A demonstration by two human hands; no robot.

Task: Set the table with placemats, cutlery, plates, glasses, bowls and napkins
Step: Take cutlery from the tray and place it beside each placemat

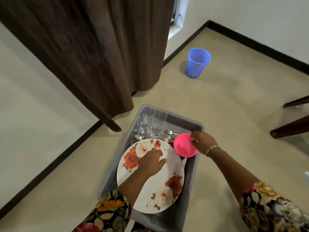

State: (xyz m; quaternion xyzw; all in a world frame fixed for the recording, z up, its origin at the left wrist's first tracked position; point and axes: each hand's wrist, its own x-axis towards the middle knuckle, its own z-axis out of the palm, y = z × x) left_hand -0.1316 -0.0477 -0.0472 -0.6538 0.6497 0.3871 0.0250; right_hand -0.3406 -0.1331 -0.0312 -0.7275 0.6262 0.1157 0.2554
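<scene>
Floral sleeves, left (110, 211) and right (267, 203), enter from the lower edge, both forearms bare below them.

Item 1: grey plastic tub (192, 178), standing on a beige tiled floor (234, 106). It holds all the tableware listed below.

Item 2: large white plate (150, 190) with red and cream rose prints, lying tilted across the near half of the tub. The left hand (152, 162) rests on its upper part, fingers loosely spread and touching the surface, gripping nothing.

Item 3: pink bowl (184, 147), at the tub's right side, just beside the plate's rim, tipped on edge. The right hand (203, 142) holds it by the rim, thumb and fingers closed over it. A thin bracelet (211, 149) sits on that wrist.

Item 4: clear glasses (153, 123), several, upright and clustered in the far left corner of the tub.

Item 5: forks (168, 135), metal, lying between the glasses and the bowl; a spoon (139, 136) lies at the foot of the glasses.

Surroundings: brown curtain (100, 56) hanging at upper left; blue bin (198, 63) on the floor, well apart from the tub; dark wooden chair legs (291, 129) at right.
</scene>
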